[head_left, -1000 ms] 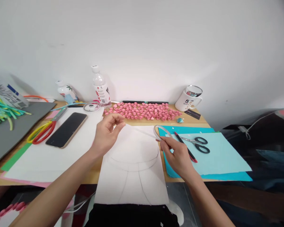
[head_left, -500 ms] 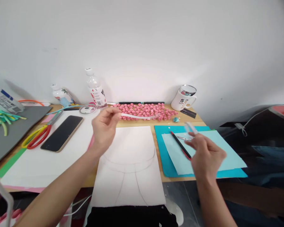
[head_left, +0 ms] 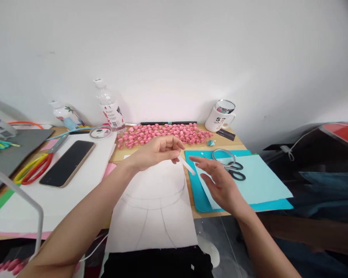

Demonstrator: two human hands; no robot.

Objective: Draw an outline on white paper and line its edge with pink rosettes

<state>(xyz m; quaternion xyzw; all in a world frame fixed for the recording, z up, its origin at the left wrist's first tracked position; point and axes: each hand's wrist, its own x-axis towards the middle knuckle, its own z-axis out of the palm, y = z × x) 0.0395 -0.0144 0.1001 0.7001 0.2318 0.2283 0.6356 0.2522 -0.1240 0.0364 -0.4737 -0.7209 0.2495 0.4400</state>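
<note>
My left hand (head_left: 159, 152) is closed over the upper part of the drawing paper, pinching a narrow white strip (head_left: 187, 165). The strip, which looks like tape or paper, slants down to the right. Just beyond its free end, my right hand (head_left: 216, 179) is open, fingers spread, holding nothing. Beneath my hands lies a white sheet (head_left: 153, 224) with pencil curves. A thin, ring-shaped tape roll (head_left: 234, 157) rests by black-handled scissors (head_left: 238, 177) on light blue paper (head_left: 263, 181).
Many small pink paper pieces (head_left: 162, 133) lie along the wall. A mug (head_left: 217, 117) and a dark card (head_left: 226, 134) stand and lie behind right. At left are a phone (head_left: 68, 164), red-and-yellow scissors (head_left: 37, 172) and a water bottle (head_left: 111, 110).
My left hand has moved right with the strip, which hangs shorter and slanted. My right hand has shifted left and opened; the ring-shaped roll now shows on the blue paper.
</note>
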